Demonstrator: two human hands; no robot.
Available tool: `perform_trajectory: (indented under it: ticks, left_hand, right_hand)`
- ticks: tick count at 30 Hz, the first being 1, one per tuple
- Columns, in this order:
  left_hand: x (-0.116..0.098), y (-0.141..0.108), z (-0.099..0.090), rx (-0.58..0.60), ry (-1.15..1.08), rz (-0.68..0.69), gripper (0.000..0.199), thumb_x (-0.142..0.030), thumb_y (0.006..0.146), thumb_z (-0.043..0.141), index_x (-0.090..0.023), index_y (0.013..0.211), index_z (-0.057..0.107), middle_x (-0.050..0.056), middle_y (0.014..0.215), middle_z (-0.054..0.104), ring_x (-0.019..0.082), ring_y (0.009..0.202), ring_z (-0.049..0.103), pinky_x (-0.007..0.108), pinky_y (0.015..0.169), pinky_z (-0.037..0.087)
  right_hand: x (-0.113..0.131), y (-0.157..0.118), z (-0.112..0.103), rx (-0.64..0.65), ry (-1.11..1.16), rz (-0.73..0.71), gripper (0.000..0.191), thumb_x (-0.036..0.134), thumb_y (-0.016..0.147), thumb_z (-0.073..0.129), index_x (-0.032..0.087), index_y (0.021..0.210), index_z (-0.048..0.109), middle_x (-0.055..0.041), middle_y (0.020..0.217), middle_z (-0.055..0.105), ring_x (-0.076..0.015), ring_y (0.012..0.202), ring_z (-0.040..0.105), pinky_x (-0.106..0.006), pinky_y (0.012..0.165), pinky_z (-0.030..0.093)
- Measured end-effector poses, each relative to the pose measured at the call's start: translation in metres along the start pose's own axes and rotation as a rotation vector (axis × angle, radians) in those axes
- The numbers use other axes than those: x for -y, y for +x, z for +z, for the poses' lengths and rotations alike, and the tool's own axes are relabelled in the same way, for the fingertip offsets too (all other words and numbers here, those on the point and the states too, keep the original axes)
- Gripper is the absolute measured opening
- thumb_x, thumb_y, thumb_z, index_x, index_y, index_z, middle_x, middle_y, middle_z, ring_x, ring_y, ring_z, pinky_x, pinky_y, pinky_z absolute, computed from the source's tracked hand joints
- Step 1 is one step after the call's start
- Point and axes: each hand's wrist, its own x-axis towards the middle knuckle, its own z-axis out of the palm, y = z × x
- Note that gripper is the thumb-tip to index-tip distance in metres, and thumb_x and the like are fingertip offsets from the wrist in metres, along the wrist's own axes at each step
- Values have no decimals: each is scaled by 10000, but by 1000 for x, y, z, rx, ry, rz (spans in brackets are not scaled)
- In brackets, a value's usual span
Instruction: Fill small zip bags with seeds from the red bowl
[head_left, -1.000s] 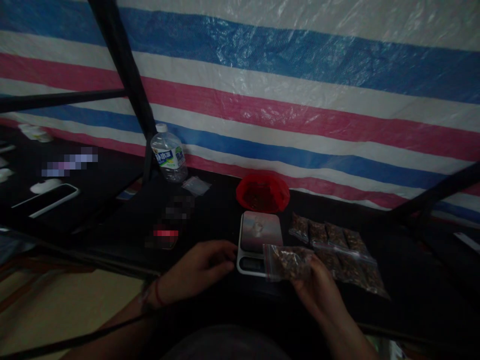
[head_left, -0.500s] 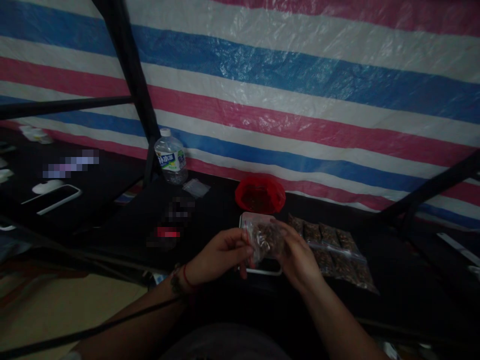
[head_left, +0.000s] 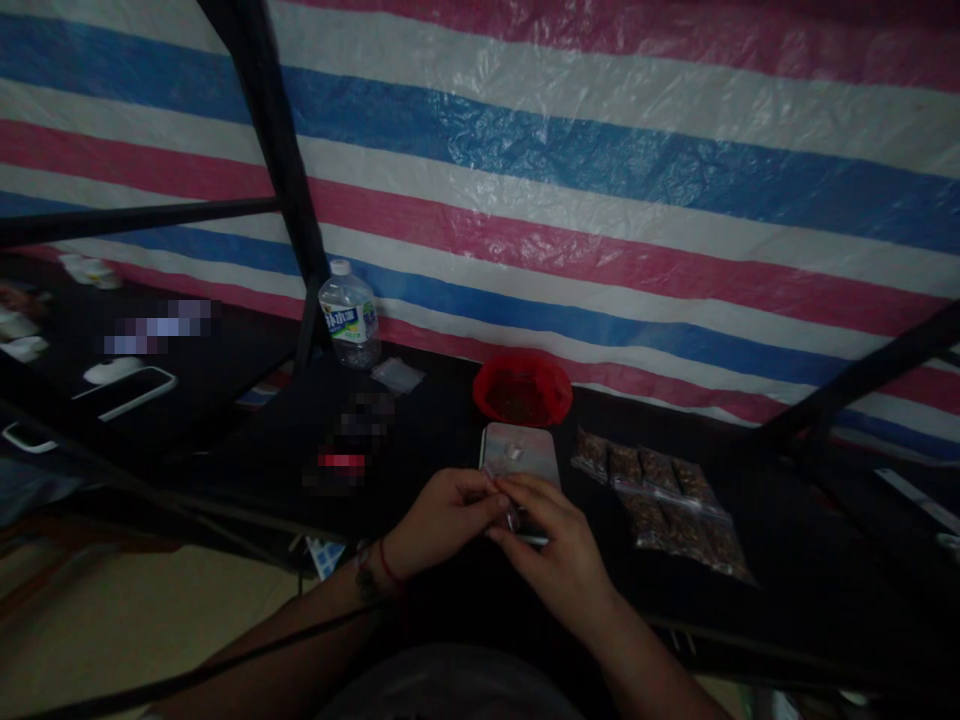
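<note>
My left hand (head_left: 448, 515) and my right hand (head_left: 559, 540) meet over the near part of a flat scale-like device (head_left: 521, 450). Between their fingertips they pinch a small clear plastic bag (head_left: 512, 517), mostly hidden by the fingers. Behind the device stands a red bowl (head_left: 523, 388) with dark contents. To the right, several clear bags filled with brown bits (head_left: 675, 500) lie in two rows.
A clear bottle (head_left: 350, 318) stands at the back left, beside flat empty bags (head_left: 398, 375). A phone (head_left: 124, 393) lies farther left. Black frame posts (head_left: 281, 160) rise before a striped sheet (head_left: 562, 210).
My right hand has come in toward my left, and its fingers now cover most of the bag. The device's top shows more. The view has shifted slightly.
</note>
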Motion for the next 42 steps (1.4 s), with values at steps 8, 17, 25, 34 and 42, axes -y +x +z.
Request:
perform_trajectory:
  ticks: [8, 17, 25, 34, 42]
  left_hand:
    - [-9, -4, 2, 18, 316, 75, 312, -324, 862, 518, -137, 634, 620, -2, 604, 601, 101, 596, 553, 208, 607, 409]
    - [-8, -3, 2, 168, 548, 84, 340, -303, 919, 445, -151, 668, 617, -4, 663, 626, 94, 631, 584, 193, 630, 409]
    - [-4, -2, 2, 271, 521, -31, 327, -350, 914, 462, -153, 722, 640, -10, 631, 634, 95, 595, 589, 185, 592, 421]
    - [-8, -1, 8, 163, 467, -82, 282, -280, 840, 464, -151, 618, 580, -18, 550, 595, 87, 511, 544, 181, 507, 377]
    - [-32, 16, 0, -56, 715, 108, 243, -187, 744, 487, -158, 516, 565, -14, 556, 545, 104, 557, 502, 223, 548, 358]
  right_hand:
    - [-12, 6, -12, 76, 174, 233, 163, 246, 768, 700, 231, 919, 762, -49, 874, 706, -166, 764, 688, -254, 658, 563]
    - [-6, 5, -24, 370, -196, 168, 182, 209, 848, 583, 185, 722, 711, -17, 701, 674, -111, 620, 595, -215, 577, 401]
    - [-15, 5, -26, 541, -47, 254, 189, 219, 832, 569, 161, 697, 688, 6, 634, 625, -98, 569, 524, -205, 543, 352]
    - [-16, 17, -29, 480, 13, 257, 249, 151, 765, 475, 158, 517, 479, 36, 523, 431, -81, 515, 393, -207, 499, 267]
    - [-24, 21, -40, 120, -5, 155, 278, 192, 755, 470, 192, 491, 383, 21, 529, 405, -114, 540, 430, -241, 533, 322]
